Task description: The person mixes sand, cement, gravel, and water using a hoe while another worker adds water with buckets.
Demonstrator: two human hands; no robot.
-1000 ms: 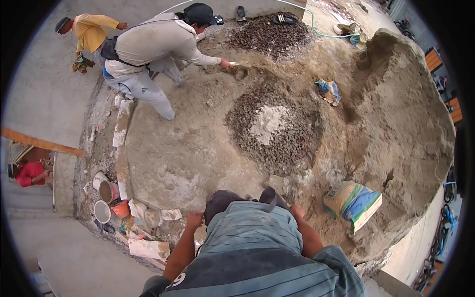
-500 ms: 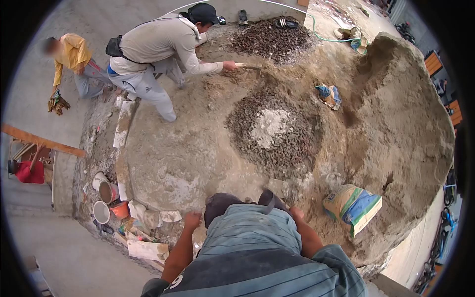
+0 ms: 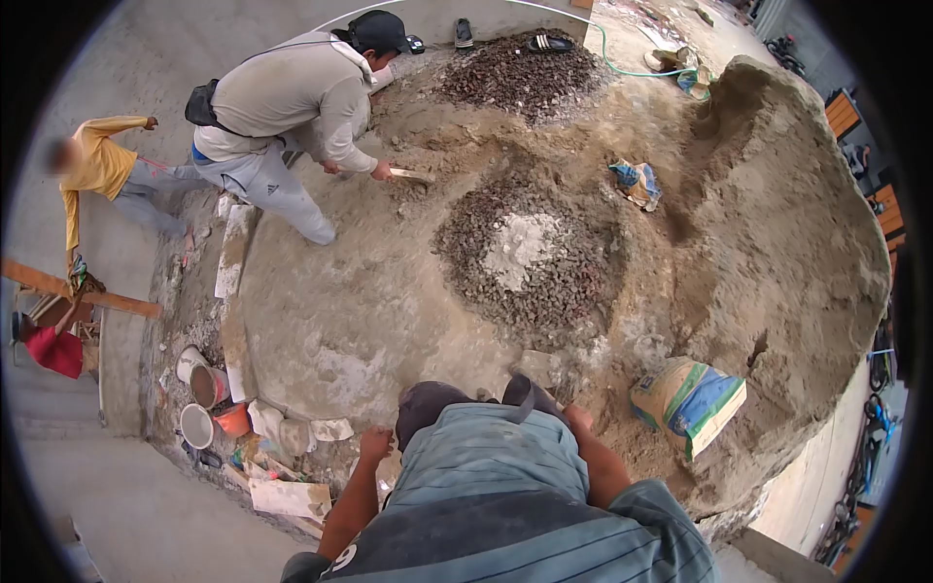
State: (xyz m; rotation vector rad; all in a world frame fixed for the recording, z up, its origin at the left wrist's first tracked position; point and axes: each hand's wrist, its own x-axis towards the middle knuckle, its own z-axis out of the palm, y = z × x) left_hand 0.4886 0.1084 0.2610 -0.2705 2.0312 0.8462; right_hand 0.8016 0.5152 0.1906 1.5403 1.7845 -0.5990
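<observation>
My left hand [image 3: 377,444] hangs beside my left leg, fingers curled, with nothing seen in it. On the other side my right hand [image 3: 577,420] is close to my hip, its fingers curled and partly hidden; no object shows there. Before my feet lies a ring of dark gravel [image 3: 466,228] with a heap of pale grey powder [image 3: 523,250] in its middle. Nearest to my right hand stands an opened blue, green and tan sack [image 3: 671,398], tilted on the sand. Neither hand touches the gravel or the sack.
A big sand pile [image 3: 787,282] rises on the right. A co-worker [image 3: 296,107] bends over a wooden-handled tool [image 3: 412,176]. Another person in yellow [image 3: 102,160] stands far left. Buckets [image 3: 198,426] and rubble lie at left; a torn bag [image 3: 637,183] lies beyond the gravel.
The bending co-worker has drawn the wooden-handled tool back toward their body. The person in yellow has straightened and spread their arms. My hands stay by my sides; the view has shifted slightly.
</observation>
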